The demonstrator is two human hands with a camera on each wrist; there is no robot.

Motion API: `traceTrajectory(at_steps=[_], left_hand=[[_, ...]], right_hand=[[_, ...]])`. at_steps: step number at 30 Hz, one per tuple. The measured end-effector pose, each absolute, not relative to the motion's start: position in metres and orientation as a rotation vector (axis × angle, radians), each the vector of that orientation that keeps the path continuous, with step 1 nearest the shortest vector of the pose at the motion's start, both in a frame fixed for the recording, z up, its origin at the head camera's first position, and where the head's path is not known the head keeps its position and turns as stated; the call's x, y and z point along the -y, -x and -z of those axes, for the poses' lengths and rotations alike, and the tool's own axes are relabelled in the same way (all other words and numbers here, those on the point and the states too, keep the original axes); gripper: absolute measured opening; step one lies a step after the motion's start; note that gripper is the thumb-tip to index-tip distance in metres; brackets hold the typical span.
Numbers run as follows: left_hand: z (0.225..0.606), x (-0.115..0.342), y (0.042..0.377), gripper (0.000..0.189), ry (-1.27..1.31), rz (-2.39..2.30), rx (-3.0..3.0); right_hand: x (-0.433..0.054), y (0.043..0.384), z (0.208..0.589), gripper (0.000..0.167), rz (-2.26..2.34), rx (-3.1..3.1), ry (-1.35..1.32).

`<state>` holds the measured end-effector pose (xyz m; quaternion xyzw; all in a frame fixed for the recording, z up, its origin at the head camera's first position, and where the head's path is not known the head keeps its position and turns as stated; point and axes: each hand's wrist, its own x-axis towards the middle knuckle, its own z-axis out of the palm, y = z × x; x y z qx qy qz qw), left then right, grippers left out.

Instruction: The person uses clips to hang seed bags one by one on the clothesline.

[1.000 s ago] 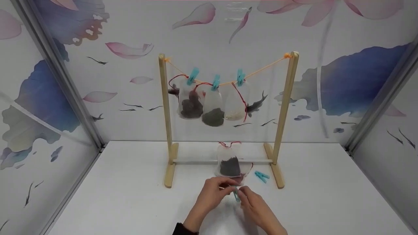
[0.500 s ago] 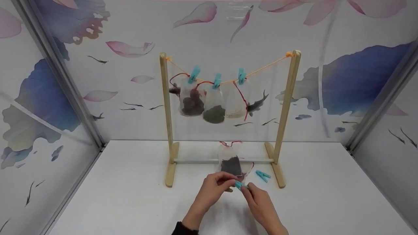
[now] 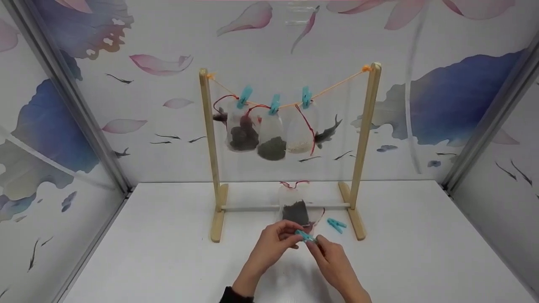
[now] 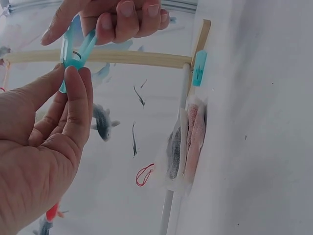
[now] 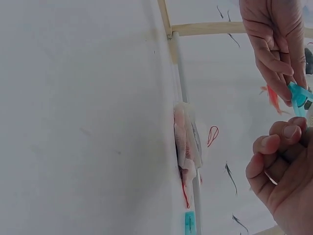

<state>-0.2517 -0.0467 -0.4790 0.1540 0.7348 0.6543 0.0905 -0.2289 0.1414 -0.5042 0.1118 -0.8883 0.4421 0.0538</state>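
The small blue clip is up over the white table, between 5 and 6 o'clock from the dark bag. The left hand pinches its biting end, thumb and finger clamped on it. The right hand has its thumb and fingers curled around the wide end; I can't tell how hard they press. I think the spring is what could make trouble. If the right thumb slips while squeezing, the clip could snap and nip a left fingertip, or pop away and drop. Both hands are very near the dark bag, so a bump toward 12 o'clock could push it against the white bar. The other blue clip lies between 2 and 3 o'clock from the held one, where a knuckle might knock it. From the head camera, the held clip is long on a slant, biting end to 10 o'clock and wide end to 4. From the left wrist, its two legs spread like a V toward 12 o'clock, with the biting end down near 7.
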Motion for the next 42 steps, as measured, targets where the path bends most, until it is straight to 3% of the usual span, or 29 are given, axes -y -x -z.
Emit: traceTrajectory(at_steps=[8,42], left_hand=[[0.480,0.047,0.252,0.024,-0.437,-1.941,-2.212],[0.476,0.046,0.223,0.028,-0.578,-1.693,-2.520]], right_hand=[[-0.143,0.228,0.507,0.026,-1.342,2.658,-0.420],[-0.154,0.217,0.492,0.030,-1.294,2.704,-0.653]])
